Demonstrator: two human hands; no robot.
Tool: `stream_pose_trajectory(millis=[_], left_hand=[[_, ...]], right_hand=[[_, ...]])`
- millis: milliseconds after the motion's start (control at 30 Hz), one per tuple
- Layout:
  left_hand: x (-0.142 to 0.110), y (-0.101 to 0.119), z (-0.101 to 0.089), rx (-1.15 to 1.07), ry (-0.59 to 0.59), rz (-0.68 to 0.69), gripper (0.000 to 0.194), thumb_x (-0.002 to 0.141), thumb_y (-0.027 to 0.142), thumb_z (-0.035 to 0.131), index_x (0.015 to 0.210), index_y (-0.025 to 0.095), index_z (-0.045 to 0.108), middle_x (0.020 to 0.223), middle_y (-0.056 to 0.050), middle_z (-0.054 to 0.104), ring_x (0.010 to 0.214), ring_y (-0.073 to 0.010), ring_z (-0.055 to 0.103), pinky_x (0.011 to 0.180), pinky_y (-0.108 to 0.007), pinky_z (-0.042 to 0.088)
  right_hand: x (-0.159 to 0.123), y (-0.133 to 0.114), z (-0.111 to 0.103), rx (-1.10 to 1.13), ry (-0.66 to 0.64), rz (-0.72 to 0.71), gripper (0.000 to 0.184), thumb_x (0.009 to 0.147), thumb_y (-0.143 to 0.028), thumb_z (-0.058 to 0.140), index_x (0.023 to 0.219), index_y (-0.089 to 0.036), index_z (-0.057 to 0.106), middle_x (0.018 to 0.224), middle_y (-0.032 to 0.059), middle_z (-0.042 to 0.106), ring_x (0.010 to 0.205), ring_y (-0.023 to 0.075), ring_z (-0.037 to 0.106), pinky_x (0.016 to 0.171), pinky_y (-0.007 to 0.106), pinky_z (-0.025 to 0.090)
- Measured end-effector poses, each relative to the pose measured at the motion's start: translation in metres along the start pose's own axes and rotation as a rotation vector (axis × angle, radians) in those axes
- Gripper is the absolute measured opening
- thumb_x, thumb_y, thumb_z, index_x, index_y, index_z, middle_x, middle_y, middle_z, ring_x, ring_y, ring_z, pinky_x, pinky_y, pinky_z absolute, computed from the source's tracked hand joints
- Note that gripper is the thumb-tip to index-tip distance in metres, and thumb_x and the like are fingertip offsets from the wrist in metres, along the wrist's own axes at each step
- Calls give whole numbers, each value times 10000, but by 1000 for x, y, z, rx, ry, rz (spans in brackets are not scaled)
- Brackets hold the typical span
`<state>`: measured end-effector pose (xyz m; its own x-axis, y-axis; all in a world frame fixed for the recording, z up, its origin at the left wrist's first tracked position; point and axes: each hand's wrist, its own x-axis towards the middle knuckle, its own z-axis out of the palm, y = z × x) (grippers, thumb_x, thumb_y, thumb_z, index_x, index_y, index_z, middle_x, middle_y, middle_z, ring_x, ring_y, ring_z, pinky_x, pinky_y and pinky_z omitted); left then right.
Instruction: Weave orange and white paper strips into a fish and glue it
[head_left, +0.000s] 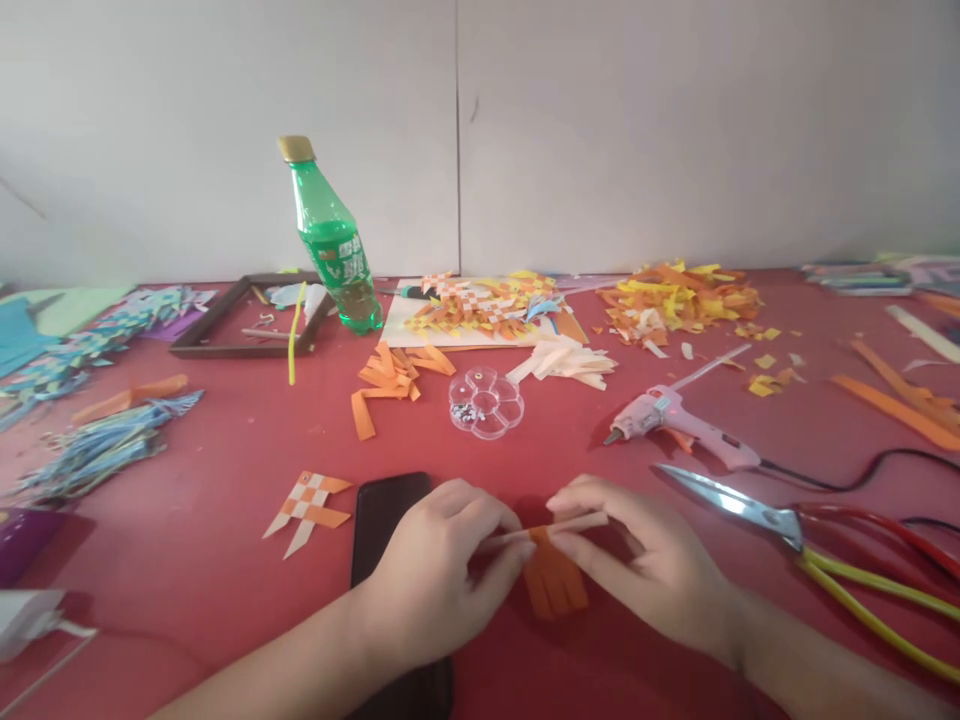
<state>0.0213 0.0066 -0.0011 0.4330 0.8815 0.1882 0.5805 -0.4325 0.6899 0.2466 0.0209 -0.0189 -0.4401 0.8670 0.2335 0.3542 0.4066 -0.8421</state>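
Observation:
Both hands pinch a small piece of paper weaving: orange paper strips hang side by side from a pale strip that runs across their top. My left hand grips its left end between thumb and forefinger. From the other side, the thumb and fingers of my right hand close on the right part. Under my left forearm lies a black phone, partly covered. A woven orange-and-white paper fish rests left of the phone. Behind the hands sits a clear flower-shaped tray with small black-and-white bits in one compartment.
Scissors and a pink glue gun with a cord lie at right. Loose orange strips, pale strips and yellow-orange paper pieces lie further back. A green bottle stands beside a dark frame.

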Motion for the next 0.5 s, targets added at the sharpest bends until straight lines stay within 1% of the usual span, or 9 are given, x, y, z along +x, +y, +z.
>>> stream_pose_trajectory(millis=[100,233,400,500], left_hand=[[1,3,-1,-33,-22,-43,132,892,211,536,802,192,630,714,-20,616,646,-151,565,588,-264,433],[2,4,-5,-101,-51,-104,138,893,223,539,795,202,634,720,-7,628,638,-137,571,578,-243,433],[3,3,-7,-171,-91,-130,176,908,256,532,813,210,674,715,2,653,634,-130,581,588,-242,435],[3,3,-7,-187,-105,-146,192,916,268,522,827,211,682,736,1,673,657,-133,600,621,-253,445]], right_hand=[[-2,-1,2,29,18,-5,163,896,-232,610,1059,-235,605,951,43,706,849,165,729,778,267,617],[-1,-4,1,21,72,28,196,899,-243,596,1094,-227,603,947,53,727,829,171,731,748,267,618],[0,-7,-1,4,71,27,187,896,-240,595,1082,-239,601,904,37,729,822,159,718,749,253,591],[1,-9,0,81,81,57,174,899,-237,589,1072,-250,591,850,9,707,764,134,699,682,222,568]])
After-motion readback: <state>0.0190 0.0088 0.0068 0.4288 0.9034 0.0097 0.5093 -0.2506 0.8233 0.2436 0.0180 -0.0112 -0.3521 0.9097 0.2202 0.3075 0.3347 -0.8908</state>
